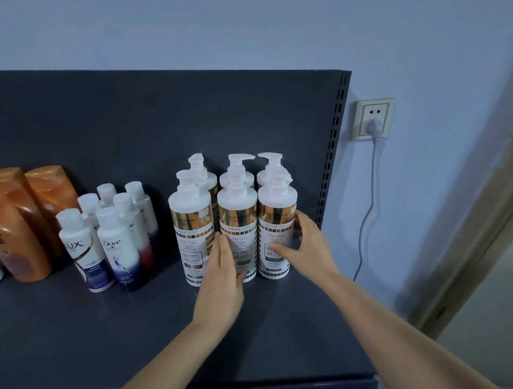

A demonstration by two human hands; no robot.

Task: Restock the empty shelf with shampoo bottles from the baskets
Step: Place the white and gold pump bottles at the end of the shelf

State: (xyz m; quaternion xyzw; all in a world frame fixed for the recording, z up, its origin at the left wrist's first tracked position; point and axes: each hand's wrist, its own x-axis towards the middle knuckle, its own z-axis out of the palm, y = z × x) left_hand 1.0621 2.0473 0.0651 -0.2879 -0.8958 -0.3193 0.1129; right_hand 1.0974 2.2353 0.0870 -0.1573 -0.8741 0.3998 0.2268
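Note:
Several white pump bottles with gold bands stand in two rows on the dark shelf point(79, 331), near its right end. My left hand point(220, 280) lies flat, fingers together, against the front of the middle front bottle point(238, 212), between it and the left front bottle point(191, 225). My right hand point(305, 248) curls around the right side of the right front bottle point(276, 219), thumb on its label. All bottles are upright.
Left of the pump bottles stand several small white Dove and Lux bottles point(117, 248) and two orange bottles point(15, 223). The shelf's slotted upright point(333, 151) marks its right end. A wall socket point(373, 119) with a plugged cable is beyond it. No basket is in view.

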